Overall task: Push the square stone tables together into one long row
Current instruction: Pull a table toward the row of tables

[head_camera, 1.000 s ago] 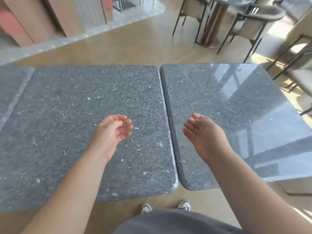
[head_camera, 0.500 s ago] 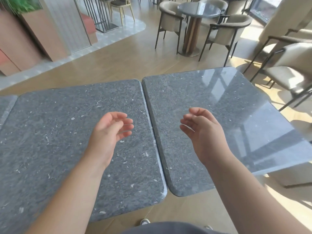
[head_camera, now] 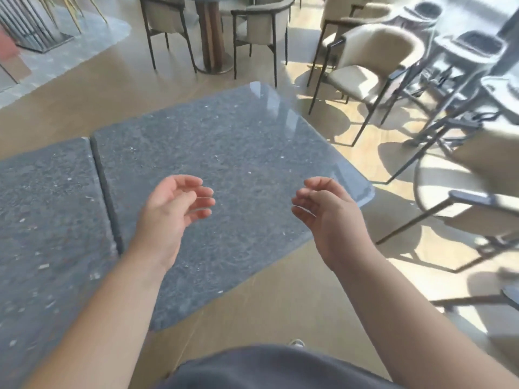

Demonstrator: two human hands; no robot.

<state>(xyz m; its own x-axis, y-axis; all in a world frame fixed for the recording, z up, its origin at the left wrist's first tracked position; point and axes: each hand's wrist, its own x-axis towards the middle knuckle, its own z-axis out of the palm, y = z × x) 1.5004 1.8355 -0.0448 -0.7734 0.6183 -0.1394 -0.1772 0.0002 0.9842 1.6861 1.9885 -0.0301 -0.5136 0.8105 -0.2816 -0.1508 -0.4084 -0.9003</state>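
Two grey speckled stone tables are standing edge to edge, a narrow dark seam [head_camera: 106, 189] running between them: the right-hand table [head_camera: 238, 153] is filling the centre, the left-hand table [head_camera: 47, 220] is extending off the left edge. The left hand [head_camera: 171, 211] and right hand [head_camera: 328, 214] are hovering above the right-hand table, palms facing each other, fingers loosely curled and grasping nothing. Beige armchairs [head_camera: 373, 66] are standing on the sunlit floor at right.
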